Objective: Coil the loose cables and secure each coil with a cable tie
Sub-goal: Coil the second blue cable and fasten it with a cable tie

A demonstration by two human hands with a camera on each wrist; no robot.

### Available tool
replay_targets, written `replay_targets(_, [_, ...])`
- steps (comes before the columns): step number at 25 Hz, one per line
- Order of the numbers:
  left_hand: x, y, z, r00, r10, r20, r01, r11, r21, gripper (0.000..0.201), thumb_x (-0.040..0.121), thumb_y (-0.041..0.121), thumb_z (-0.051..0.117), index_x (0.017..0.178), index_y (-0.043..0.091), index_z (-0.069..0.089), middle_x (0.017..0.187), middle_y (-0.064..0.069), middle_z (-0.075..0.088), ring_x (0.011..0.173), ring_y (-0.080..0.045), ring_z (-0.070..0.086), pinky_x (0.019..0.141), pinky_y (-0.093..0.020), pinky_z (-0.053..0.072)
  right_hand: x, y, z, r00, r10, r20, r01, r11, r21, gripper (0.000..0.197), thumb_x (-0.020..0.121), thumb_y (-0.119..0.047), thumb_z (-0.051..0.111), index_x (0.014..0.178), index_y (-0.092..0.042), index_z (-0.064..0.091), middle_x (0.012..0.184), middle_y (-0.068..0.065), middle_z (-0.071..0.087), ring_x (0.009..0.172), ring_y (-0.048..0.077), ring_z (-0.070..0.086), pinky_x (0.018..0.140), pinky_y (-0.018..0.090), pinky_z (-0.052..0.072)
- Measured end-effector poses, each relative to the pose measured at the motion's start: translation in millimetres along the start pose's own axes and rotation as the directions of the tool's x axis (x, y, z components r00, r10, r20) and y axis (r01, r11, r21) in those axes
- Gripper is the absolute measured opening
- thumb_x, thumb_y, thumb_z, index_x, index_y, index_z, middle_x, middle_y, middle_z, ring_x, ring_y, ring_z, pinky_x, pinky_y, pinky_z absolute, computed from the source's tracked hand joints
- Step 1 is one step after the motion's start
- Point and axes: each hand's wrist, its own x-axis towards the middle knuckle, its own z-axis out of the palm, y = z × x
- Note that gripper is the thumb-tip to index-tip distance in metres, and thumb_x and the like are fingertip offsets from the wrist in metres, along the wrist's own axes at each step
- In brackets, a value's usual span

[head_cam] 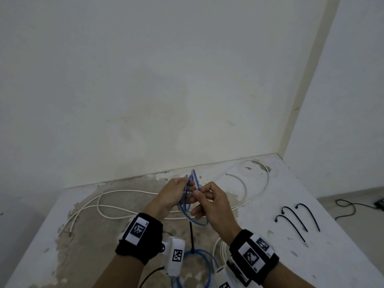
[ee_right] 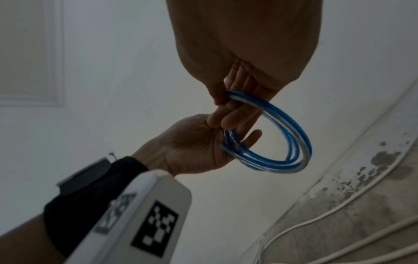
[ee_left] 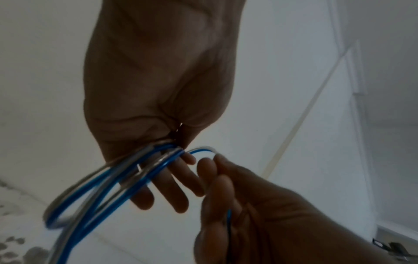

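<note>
Bare room corner, probably a home: plain white walls [head_cam: 187, 80], panelled door [ee_right: 31, 53], worn table [head_cam: 52, 235] with peeling paint.

Blue cable coil [head_cam: 193, 206] with clear/silvery stripe along each strand, same in right wrist view [ee_right: 282, 139]. Second blue coil [head_cam: 199, 265] at bottom edge. Loose cable [head_cam: 128, 204] white/cream; another white coil [head_cam: 222, 250] partly hidden. Three cable ties [head_cam: 299, 219] black. Desk [head_cam: 311, 256] white paint, peeled into tan-brown mottled patches. Wall [head_cam: 166, 80] off-white, faint yellowish stains. Wrist bands [head_cam: 143, 235] black, with white tags bearing black-and-white square marker patterns. Black cord [head_cam: 349, 206] on pale floor, far right.
</note>
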Motion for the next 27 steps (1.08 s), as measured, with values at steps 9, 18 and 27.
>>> replay_targets(9, [4,22,-10,0.994,-0.001,-0.109,-0.046,0.902,-0.430,0.035,0.106,0.026,0.032,0.084,0.011,0.055,0.049,0.007,0.044,0.038,-0.008,0.043,0.044,-0.024,0.046,-11,52,-27,0.922,0.082,0.379,0.171,0.792,-0.586,0.017,0.098,-0.030,0.060,0.090,-0.018,0.069,0.081,0.001,0.060,0.071,0.010,0.053,0.069,0.024,0.045])
replay_targets(18, [-10,17,-38,0.997,-0.063,-0.051,0.055,0.989,-0.135,0.033,0.105,0.029,0.033,0.082,0.013,0.052,0.051,0.007,0.033,0.038,-0.006,0.026,0.040,-0.019,0.024,-2,67,-121,0.966,0.013,0.257,0.257,0.046,-0.965,0.017,0.079,-0.040,0.080,0.077,-0.027,0.070,0.086,-0.002,0.046,0.074,0.022,0.054,0.063,0.028,0.036])
replay_targets(27, [-8,7,-13,0.984,0.043,-0.173,-0.098,0.942,-0.321,0.033,0.106,0.026,0.029,0.078,0.015,0.043,0.051,0.006,0.030,0.040,-0.008,0.027,0.045,-0.023,0.027,-22,33,-76,0.799,0.563,0.209,-0.600,0.733,0.320,0.032,0.104,-0.021,0.039,0.110,-0.004,0.065,0.099,0.022,0.071,0.093,0.038,0.069,0.096,0.057,0.051])
